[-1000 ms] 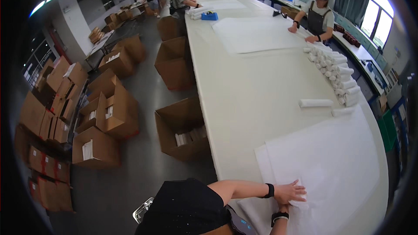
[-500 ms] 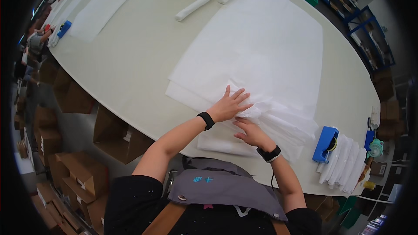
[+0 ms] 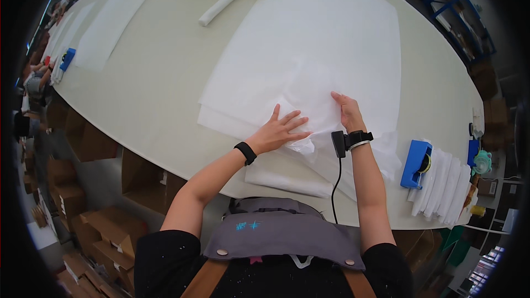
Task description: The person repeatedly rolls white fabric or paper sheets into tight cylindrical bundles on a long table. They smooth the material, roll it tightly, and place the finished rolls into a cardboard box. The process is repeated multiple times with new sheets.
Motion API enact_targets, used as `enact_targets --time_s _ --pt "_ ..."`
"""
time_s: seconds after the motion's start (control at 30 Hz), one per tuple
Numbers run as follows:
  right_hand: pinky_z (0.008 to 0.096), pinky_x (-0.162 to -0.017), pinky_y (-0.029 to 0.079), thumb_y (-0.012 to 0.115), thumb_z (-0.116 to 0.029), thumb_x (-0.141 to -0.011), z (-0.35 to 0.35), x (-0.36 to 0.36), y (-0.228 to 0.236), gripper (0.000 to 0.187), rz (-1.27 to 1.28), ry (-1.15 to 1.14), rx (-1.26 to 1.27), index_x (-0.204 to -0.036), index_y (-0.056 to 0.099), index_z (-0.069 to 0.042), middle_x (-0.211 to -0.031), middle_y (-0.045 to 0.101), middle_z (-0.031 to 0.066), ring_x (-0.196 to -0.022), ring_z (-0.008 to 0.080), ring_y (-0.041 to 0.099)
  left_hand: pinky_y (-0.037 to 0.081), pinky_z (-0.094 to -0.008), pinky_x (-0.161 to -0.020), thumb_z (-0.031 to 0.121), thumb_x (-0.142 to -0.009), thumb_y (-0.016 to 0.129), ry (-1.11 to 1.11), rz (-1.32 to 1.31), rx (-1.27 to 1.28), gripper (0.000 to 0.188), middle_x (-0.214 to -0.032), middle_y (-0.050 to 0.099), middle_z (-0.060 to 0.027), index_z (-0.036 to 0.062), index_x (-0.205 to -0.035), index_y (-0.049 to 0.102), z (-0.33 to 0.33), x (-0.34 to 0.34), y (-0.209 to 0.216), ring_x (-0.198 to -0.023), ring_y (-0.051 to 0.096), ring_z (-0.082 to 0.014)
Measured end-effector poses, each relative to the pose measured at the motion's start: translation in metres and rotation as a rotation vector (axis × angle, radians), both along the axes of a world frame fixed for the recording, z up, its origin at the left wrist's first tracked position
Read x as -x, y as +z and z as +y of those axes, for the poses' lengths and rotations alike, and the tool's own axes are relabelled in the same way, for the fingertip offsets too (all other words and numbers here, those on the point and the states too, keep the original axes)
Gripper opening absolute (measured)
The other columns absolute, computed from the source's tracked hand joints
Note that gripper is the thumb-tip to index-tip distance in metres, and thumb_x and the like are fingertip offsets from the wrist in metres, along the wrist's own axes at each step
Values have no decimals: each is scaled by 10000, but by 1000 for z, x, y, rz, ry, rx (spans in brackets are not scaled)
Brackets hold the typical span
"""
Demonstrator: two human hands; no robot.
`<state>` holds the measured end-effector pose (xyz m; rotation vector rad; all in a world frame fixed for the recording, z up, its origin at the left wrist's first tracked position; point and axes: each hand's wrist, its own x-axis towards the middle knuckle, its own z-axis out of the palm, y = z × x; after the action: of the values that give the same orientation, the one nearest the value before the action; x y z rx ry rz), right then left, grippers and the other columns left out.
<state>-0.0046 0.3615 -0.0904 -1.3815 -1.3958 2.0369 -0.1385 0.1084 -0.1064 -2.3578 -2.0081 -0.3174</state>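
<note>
Thin white plastic sheets (image 3: 326, 33) lie stacked on the table, wrinkled toward their near edge. My left hand (image 3: 279, 131) rests open on them, fingers spread over the creased part. To its right, my right hand (image 3: 349, 111) is turned on its side against the sheet, palm facing left. Its fingers are slightly bent and partly hidden, with no held thing showing. A dark band circles each wrist, and a black cable hangs from the device on the right one. A folded white strip (image 3: 287, 181) lies at the sheets' near edge, close to my body.
A blue tape dispenser (image 3: 415, 164) and several rolled white bags (image 3: 441, 185) sit at the right. Two white rolls (image 3: 223, 4) lie beyond the sheets. Other sheets (image 3: 118, 22) are at the far left. Cardboard boxes (image 3: 113, 229) stand on the floor at the left.
My right hand has moved away from my body and to the right, off the bunched plastic, which now lies flatter. My left hand stays spread on the sheet. The view has shifted slightly.
</note>
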Motion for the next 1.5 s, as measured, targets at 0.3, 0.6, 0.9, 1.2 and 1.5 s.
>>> enact_targets --time_s 0.3,0.6,0.9,1.2,1.5 --pt "265 -606 491 722 -150 -925 -39 -51 -19 212 -39 -365 -299 -1043 603 -20 -818 586 -23 -670 69 524 206 -734 -1139 262 -795 767 -29 -71 257 780 -1597 319 -73 303 -1491 419 7 -13 46 -1505 232 -331" --pt "325 -690 550 655 -222 -970 -16 -57 -23 369 -2 -242 -167 -1214 499 7 -1052 616 114 -848 189 646 237 -769 -1109 389 -685 865 -139 -123 231 933 -1621 291 -36 351 -1500 412 31 -47 23 -1520 194 -321" --pt "455 -1059 411 729 -555 -854 13 38 40 832 -656 286 -1326 -1389 480 30 -1297 614 215 -1127 378 623 254 -766 -1102 343 -709 834 -92 -110 165 830 -1597 330 -27 358 -1456 472 15 -62 17 -1506 224 -321" --pt "412 -860 529 711 -285 -887 25 108 15 341 -373 436 -1210 -1120 644 -45 -1019 730 156 -976 339 690 247 -765 -1101 331 -707 837 -58 -184 90 811 -1571 363 -34 382 -1433 480 21 -65 12 -1490 259 -315" --pt "621 -1109 295 759 -474 -838 -7 -78 -14 877 -709 574 -1438 -1504 388 -40 -1441 490 250 -1379 401 416 100 -827 -1082 541 -576 874 -39 -215 -105 982 -1552 381 -117 230 -1428 499 28 -81 -29 -1490 240 -398"
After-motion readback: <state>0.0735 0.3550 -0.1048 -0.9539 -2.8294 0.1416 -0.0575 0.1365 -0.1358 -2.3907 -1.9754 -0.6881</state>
